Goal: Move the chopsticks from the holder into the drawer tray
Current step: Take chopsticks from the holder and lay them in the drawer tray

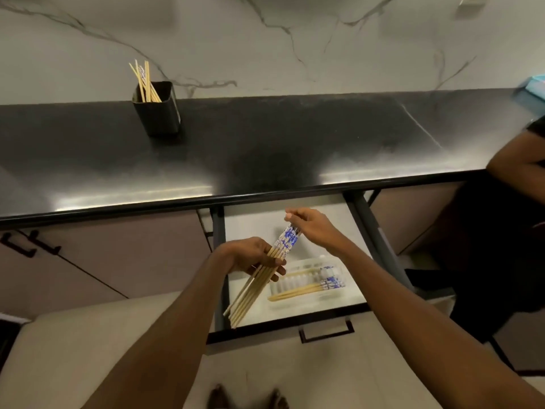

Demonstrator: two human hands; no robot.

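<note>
One bundle [250,295]: chopsticks, tilted, patterned ends up-right, plain tips down-left and fanned; held over open drawer [295,211], not yet in tray [287,283].
Left hand [250,256]: clenched round bundle at mid-length, fingers wrapped under.
Right hand [314,228]: pinching patterned ends, just up-right of left grip.
Step (judged): squaring ends before lay-down.
How-to: push patterned ends flush with right fingers; keep left grip firm so no stick slips from fanned tips; turn to match tray sticks [303,289]; lower flat, release last.
Tray: just right of and below left grip, inside drawer; a few sticks already lying there, patterned ends right.
Holder [159,113]: well beyond grip, up-left on counter [265,137]; more sticks [146,81] standing inside, so probably another trip.
Risk: fanned tips catching drawer front on way down.
</note>
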